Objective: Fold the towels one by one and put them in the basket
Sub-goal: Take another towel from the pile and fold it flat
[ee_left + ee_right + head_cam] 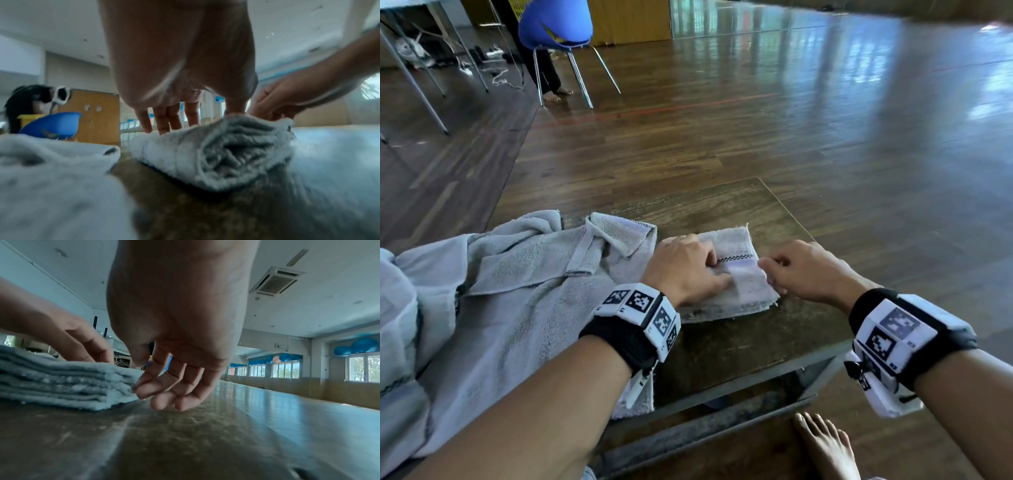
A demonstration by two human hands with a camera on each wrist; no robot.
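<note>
A grey towel [736, 240] with a checked stripe lies folded into a thick square on the wooden table [739, 346]. My left hand [717, 270] presses down on its left half, fingertips [164, 125] and thumb on the top layer. My right hand [770, 275] is at the towel's right edge. Its relaxed fingers [144, 386] touch the side of the folded stack [61, 382] and the thumb hovers just over the top corner. No basket is in view.
A heap of unfolded grey towels [517, 291] covers the table's left side and hangs over its near edge. Beyond are a blue chair [554, 24], another person's legs [551, 78] and open wooden floor. My bare foot [825, 445] is under the table's near right corner.
</note>
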